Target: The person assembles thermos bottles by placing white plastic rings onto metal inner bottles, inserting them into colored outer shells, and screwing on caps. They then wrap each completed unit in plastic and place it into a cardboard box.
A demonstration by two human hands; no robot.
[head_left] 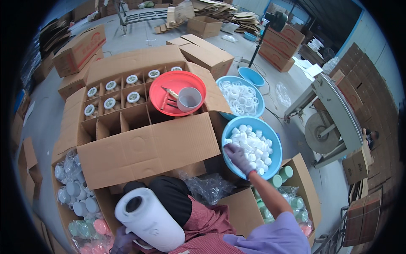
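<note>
Down in my lap lies a large white jug (pixel 154 220), tilted, with a dark round opening at its upper end. My gloved left hand (pixel 122 242) is closed at its handle side, partly hidden by the jug and the picture's edge. To the right, my gloved right hand (pixel 240 159) reaches over the rim of a blue basin (pixel 277 146) filled with small white caps (pixel 253 142). Its fingers are drawn together among the caps at the basin's left side; whatever they pinch is hidden.
Ahead stands a divided carton (pixel 148 146) holding several lidded jars (pixel 132 98). A red tray (pixel 156 91) with a grey cup (pixel 189 99) and pen-like tools rests on it. Behind the caps is a basin of white rings (pixel 239 98). Open boxes of wrapped cups (pixel 74 188) flank me.
</note>
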